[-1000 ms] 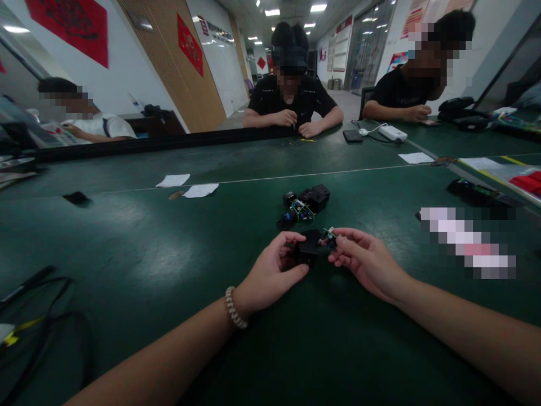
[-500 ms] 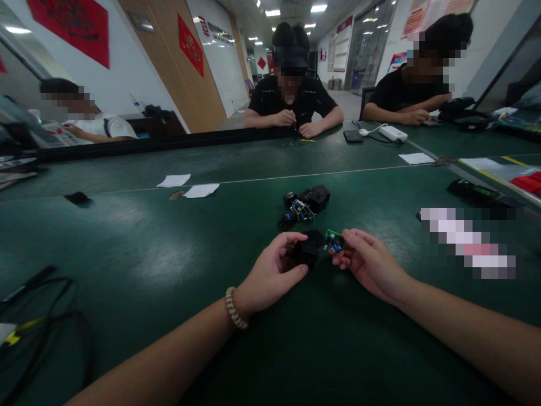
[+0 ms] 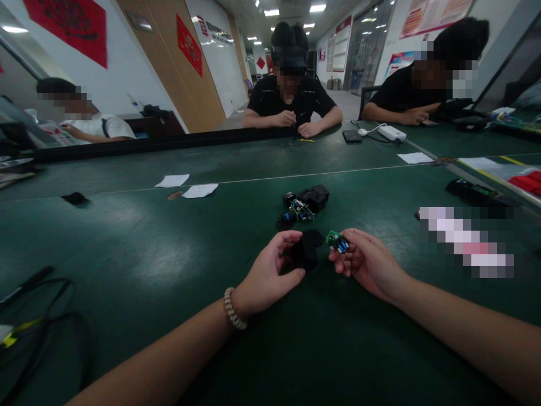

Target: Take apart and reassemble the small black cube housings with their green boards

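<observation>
My left hand (image 3: 270, 270), a beaded bracelet on its wrist, grips a black plastic housing (image 3: 310, 248) between thumb and fingers. Its dark hollow side faces me. Just to the right, my right hand (image 3: 367, 256) pinches a small green circuit board (image 3: 337, 241) with blue and dark components. A narrow gap separates the board from the housing. Beyond both hands, a cluster of circuit boards (image 3: 301, 210) lies on the green tabletop (image 3: 169, 316) beside black housings (image 3: 316, 197).
Loose black cables (image 3: 51, 316) lie at the left. White paper slips (image 3: 200, 190) rest farther back. A pixelated object (image 3: 465, 242) is at the right. A person (image 3: 291, 107) sits opposite; other people sit far left and right. A white adapter (image 3: 392, 133) stands across the table.
The circuit board in my right hand has turned, so more of its component side shows. The housing in my left hand has tilted, its hollow side now more toward me.
</observation>
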A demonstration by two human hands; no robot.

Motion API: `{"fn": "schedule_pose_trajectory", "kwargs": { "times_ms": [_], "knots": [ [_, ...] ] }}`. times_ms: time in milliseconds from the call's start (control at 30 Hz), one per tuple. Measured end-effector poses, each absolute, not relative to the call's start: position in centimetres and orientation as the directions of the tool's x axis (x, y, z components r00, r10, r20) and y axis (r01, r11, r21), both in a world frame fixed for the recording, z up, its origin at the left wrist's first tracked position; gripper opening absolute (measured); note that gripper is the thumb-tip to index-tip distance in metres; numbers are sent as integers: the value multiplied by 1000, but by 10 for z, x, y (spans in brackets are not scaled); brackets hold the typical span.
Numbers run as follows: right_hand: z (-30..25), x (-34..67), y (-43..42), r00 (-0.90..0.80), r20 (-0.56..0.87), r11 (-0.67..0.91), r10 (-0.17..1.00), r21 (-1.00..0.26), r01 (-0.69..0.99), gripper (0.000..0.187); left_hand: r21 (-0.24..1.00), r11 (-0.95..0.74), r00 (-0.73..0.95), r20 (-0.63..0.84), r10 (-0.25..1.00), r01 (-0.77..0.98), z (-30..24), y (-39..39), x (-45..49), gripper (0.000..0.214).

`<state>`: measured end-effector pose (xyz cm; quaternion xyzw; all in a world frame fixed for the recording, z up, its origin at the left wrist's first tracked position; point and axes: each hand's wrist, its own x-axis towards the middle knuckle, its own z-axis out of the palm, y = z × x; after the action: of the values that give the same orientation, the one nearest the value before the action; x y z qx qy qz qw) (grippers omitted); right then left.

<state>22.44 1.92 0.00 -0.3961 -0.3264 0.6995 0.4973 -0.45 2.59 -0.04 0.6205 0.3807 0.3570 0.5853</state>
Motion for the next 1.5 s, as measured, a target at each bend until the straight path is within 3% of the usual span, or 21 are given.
{"fn": "schedule_pose_trajectory", "kwargs": {
  "times_ms": [300, 567, 800, 967, 1500],
  "knots": [
    [3, 224, 18, -198, -235, -297, 952, -866, -401, 39, 997, 19, 484, -52, 873, 73, -2, 25, -5, 51],
    [2, 226, 19, -212, -213, -288, 954, -847, -447, 34, 997, 49, 470, -68, 880, 52, -2, 26, -4, 56],
    [0, 227, 19, -204, -189, -268, 961, -823, -501, 46, 998, 36, 473, -59, 879, 57, 0, 25, -5, 55],
    [-4, 227, 20, -204, -162, -247, 966, -814, -526, 39, 997, 43, 473, -70, 878, 68, 0, 26, -5, 55],
    [-10, 227, 21, -169, -146, -206, 975, -876, -435, 38, 996, 25, 472, -61, 879, 82, 3, 25, -4, 54]
  ]
}}
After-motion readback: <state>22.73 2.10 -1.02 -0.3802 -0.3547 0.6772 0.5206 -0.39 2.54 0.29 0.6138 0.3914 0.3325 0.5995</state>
